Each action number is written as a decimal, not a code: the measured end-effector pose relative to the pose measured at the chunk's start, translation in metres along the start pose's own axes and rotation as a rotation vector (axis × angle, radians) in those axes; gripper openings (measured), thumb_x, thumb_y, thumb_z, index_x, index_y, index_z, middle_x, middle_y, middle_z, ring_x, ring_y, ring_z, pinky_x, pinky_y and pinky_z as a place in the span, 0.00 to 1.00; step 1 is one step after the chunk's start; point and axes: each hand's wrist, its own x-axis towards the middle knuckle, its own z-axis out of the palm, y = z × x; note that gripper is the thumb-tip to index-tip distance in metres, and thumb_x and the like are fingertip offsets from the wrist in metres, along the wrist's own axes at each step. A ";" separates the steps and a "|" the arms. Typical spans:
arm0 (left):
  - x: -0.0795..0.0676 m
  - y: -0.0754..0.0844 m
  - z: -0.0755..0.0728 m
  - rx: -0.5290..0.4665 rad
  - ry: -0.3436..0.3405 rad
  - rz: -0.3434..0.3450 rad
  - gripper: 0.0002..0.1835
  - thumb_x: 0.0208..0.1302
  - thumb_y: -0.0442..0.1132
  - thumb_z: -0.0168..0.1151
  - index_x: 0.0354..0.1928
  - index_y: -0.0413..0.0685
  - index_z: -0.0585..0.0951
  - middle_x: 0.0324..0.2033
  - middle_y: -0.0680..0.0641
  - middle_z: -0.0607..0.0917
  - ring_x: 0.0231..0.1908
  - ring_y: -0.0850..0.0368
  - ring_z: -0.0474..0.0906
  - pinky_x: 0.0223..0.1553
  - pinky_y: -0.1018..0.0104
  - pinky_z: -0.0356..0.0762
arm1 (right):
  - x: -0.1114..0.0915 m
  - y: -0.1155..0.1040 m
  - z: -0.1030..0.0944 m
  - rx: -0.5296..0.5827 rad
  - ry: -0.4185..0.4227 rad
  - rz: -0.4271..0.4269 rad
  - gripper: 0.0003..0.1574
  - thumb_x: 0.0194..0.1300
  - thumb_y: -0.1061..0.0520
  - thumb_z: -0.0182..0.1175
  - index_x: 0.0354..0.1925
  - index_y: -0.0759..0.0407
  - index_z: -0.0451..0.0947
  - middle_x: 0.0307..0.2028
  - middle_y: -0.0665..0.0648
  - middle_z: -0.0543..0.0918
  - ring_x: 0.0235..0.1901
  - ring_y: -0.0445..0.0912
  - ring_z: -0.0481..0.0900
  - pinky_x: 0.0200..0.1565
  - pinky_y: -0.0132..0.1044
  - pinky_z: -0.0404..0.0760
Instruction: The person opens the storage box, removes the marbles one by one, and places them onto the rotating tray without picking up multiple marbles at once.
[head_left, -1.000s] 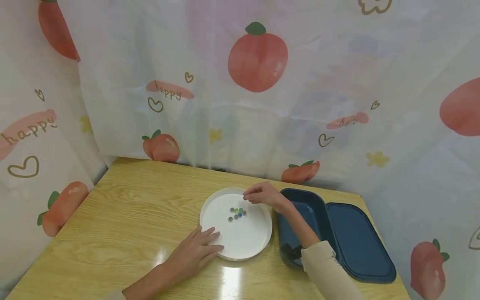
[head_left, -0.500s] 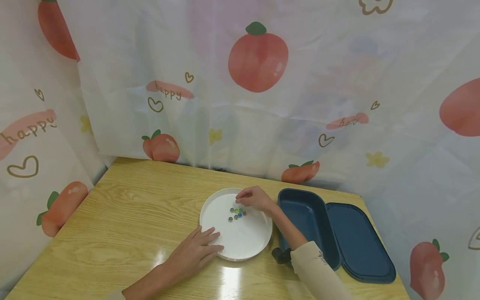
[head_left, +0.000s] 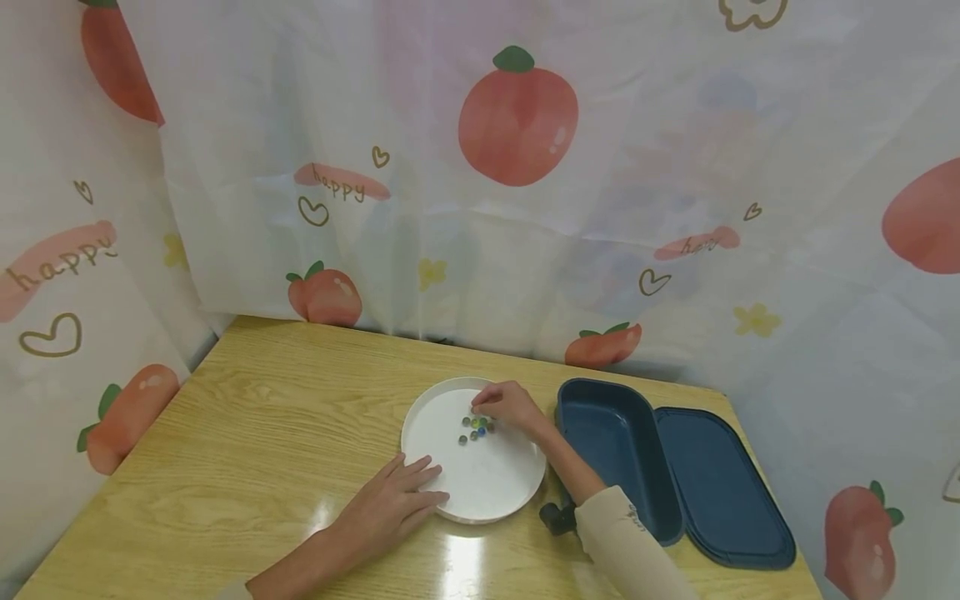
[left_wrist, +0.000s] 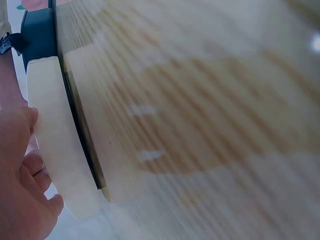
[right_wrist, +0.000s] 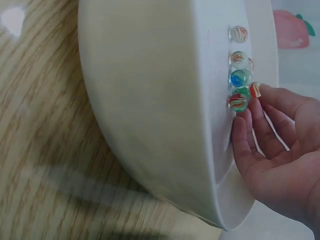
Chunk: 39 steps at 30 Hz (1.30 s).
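A white round plate [head_left: 487, 487] with a raised rim lies on the wooden table, holding several glass marbles [head_left: 482, 431] grouped toward its far side. My right hand [head_left: 512, 406] is over that group and pinches a red and white swirled marble [right_wrist: 255, 90] between thumb and fingertip. In the right wrist view this marble sits right beside the clear blue and green marbles [right_wrist: 240, 78]. My left hand [head_left: 392, 504] rests at the plate's near left rim with its fingers spread and fairly straight. The left wrist view shows its fingertips against the plate's side wall [left_wrist: 55, 130].
Right of the plate stands a deep dark blue box [head_left: 618, 433], partly covered by my right forearm. Its matching flat lid [head_left: 731, 492] lies alongside, near the table's right edge. A curtain [head_left: 420, 208] printed with fruit hangs behind the table [head_left: 300, 400].
My right hand has moved left across the plate and slightly down, bringing the pinched marble close to the group. The left hand and the plate have stayed in place.
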 end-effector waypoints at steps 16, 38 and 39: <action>0.001 0.001 0.000 -0.003 0.014 0.008 0.11 0.70 0.41 0.63 0.51 0.56 0.87 0.59 0.44 0.82 0.64 0.45 0.72 0.62 0.37 0.67 | 0.000 0.001 0.003 -0.032 -0.007 0.030 0.02 0.62 0.60 0.70 0.36 0.56 0.89 0.33 0.49 0.85 0.34 0.42 0.79 0.40 0.35 0.79; 0.000 0.001 0.000 -0.009 -0.003 -0.004 0.11 0.70 0.41 0.63 0.51 0.56 0.87 0.59 0.45 0.81 0.65 0.46 0.72 0.63 0.38 0.66 | -0.001 0.001 0.003 -0.038 -0.021 0.027 0.02 0.62 0.60 0.70 0.35 0.57 0.89 0.33 0.49 0.86 0.34 0.42 0.79 0.38 0.34 0.78; 0.001 0.001 0.000 -0.010 -0.008 -0.008 0.11 0.70 0.41 0.63 0.51 0.56 0.87 0.59 0.45 0.81 0.65 0.46 0.72 0.63 0.38 0.66 | -0.001 0.001 0.003 -0.036 -0.023 0.029 0.02 0.62 0.60 0.70 0.35 0.57 0.89 0.33 0.49 0.86 0.33 0.43 0.78 0.38 0.34 0.78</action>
